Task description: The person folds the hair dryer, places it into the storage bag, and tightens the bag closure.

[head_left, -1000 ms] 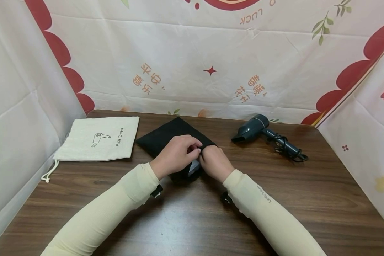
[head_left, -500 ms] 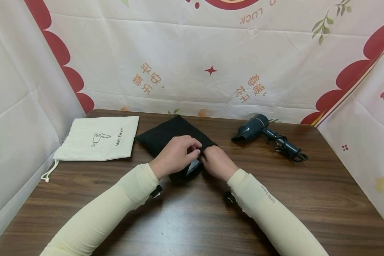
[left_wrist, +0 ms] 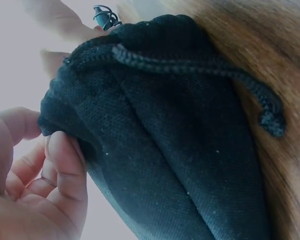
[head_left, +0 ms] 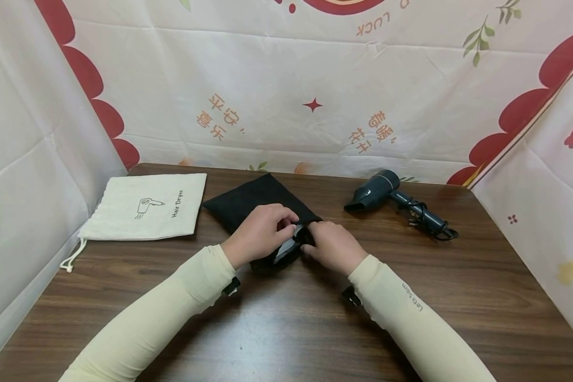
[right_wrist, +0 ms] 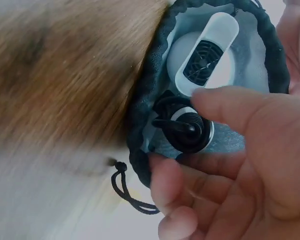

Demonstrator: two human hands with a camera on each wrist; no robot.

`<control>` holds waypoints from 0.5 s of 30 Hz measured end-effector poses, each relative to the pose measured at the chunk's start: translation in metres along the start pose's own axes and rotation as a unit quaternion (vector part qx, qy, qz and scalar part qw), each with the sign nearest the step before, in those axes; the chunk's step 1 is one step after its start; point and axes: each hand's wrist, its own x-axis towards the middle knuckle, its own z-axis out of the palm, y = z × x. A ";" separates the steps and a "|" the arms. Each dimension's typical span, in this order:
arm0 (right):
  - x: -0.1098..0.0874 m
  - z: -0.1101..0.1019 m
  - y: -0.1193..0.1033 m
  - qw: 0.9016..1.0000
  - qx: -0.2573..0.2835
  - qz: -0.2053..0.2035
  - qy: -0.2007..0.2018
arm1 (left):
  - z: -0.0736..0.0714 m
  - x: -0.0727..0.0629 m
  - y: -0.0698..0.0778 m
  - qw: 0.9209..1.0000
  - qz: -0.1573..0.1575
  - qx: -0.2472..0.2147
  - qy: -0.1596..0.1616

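A black drawstring bag lies in the middle of the table, its mouth spread wide towards me. My left hand pinches the rim between thumb and finger, as the left wrist view shows. My right hand has bent fingers at the opposite part of the rim. Its thumb reaches over the mouth, right at a white hair dryer with a round black grille inside the bag. Beside it in the grey lining sits a black cord end with a loop.
A dark teal hair dryer with its cord wound round the handle lies at the back right. At the back left lies a flat off-white drawstring bag printed "Hair Dryer". Printed cloth closes off the table's back and sides.
My right hand has drawn back to the right and its thumb has spread from the fingers. The bag's mouth gapes wider, showing more inside. My left hand stays at the rim.
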 end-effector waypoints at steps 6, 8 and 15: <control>0.000 0.001 0.003 1.000 -0.014 -0.012 -0.010 | 0.001 -0.001 -0.001 1.000 0.001 0.003 0.002; -0.001 0.001 0.004 1.000 -0.017 -0.018 -0.011 | 0.001 -0.001 -0.001 1.000 0.000 0.005 0.000; -0.002 0.001 0.005 0.999 -0.027 -0.032 -0.020 | 0.002 0.000 0.000 1.000 0.006 0.010 -0.005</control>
